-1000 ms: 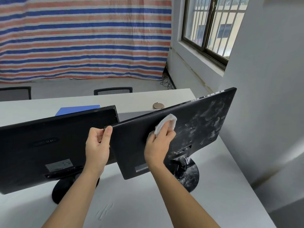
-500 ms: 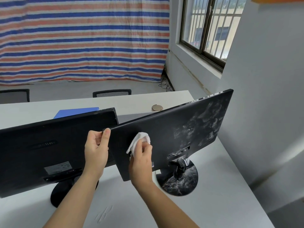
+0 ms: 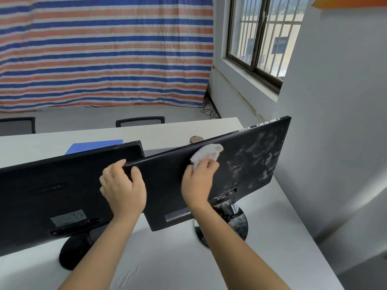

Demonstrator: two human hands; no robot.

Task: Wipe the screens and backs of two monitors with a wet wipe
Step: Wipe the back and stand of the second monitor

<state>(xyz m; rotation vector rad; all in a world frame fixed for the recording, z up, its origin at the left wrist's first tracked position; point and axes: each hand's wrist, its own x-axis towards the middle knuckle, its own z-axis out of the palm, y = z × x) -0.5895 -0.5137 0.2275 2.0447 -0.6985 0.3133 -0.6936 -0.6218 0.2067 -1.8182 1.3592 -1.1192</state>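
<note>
White wipe point(image 3: 206, 153) under right grip point(image 3: 198, 183) — left grip point(image 3: 123, 189) clasps monitor point(image 3: 165, 191) corner.

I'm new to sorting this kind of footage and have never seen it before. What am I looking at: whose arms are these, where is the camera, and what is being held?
There is no machine here. These are a person's two bare arms, filmed by one wide-angle camera worn on the head, looking forward and down. Two black monitors stand on a white desk with their backs toward the camera. The left hand grips the top corner of the right monitor, apparently steadying it. The right hand presses a white wet wipe against that monitor's back, near its top edge. Pale smears show to the right of the wipe. The left monitor stands beside it. Behind them lie a blue folder and a small round object.
</note>
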